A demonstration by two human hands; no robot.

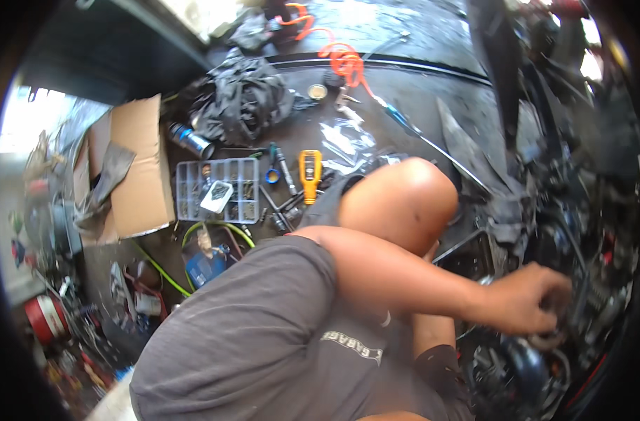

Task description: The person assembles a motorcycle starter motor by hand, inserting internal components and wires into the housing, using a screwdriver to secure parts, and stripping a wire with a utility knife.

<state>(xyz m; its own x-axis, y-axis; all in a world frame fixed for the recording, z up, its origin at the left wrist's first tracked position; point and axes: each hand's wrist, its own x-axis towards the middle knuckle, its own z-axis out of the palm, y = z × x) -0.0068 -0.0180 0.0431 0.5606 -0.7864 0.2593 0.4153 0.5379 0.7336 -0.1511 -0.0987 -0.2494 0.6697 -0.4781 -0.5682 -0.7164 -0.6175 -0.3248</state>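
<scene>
My left hand (523, 298) reaches across to machine parts (572, 238) at the right, its fingers curled; what they hold, if anything, is unclear. Below it is a dark, rounded part (516, 365). My right hand (430, 251) seems mostly hidden behind my left forearm, near my bare knee (411, 196); its fingers cannot be made out. A black angular frame (467, 242) lies just above the left forearm. Dark cloth-like material (506, 210) is bunched above the left hand, beside a long metal wand (446, 158) with a blue handle, attached to an orange coiled hose (344, 63).
Left of my knee lie a yellow meter (310, 175), sockets and tools (281, 217), a compartment organizer (186, 189), a blue can (190, 140), a green hose (162, 270) and a cardboard box (141, 168). A black plastic heap (242, 98) sits farther back; a red-and-white tin (46, 316) is far left.
</scene>
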